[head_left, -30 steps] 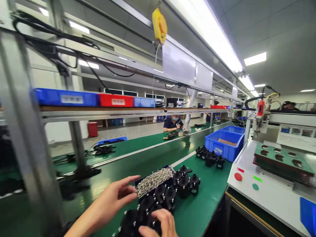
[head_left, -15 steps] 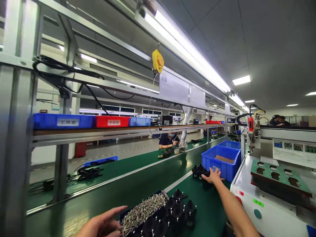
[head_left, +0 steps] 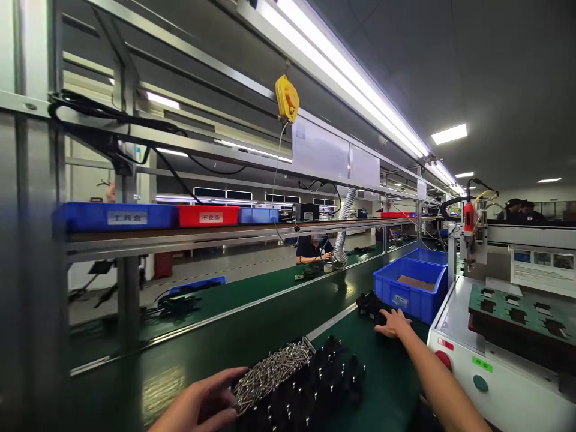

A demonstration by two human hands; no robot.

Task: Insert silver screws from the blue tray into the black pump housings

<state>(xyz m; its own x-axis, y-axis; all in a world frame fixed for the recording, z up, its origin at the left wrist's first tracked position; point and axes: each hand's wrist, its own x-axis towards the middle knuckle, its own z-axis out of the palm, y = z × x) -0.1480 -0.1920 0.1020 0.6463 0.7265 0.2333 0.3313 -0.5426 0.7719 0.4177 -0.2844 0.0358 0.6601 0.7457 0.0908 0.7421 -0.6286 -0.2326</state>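
My left hand [head_left: 202, 401] is at the lower middle, thumb and fingers apart, at the near left end of a box of loose metal screws [head_left: 275, 373]. Nothing shows between its fingers. Beside the box, to the right, stand several black parts [head_left: 330, 369] with shiny metal pins or screws sticking up. My right hand [head_left: 394, 324] reaches forward, its fingers bent down over a black part [head_left: 383, 341] in front of a blue bin [head_left: 405, 299]. The palm hides much of that part. More black parts [head_left: 368, 303] lie just left of these fingers.
To the right stands a white machine [head_left: 454, 342] with a green fixture plate [head_left: 517, 306] and buttons. A metal shelf [head_left: 225, 235] carries blue and red trays. From above hangs a yellow tool balancer [head_left: 287, 99]. Across the green bench [head_left: 198, 354] sits a co-worker [head_left: 310, 247].
My right hand has come slightly back from the bin, and its spread fingers have drawn closer together over the black part. My left hand remains by the screw box. The view has shifted a little.
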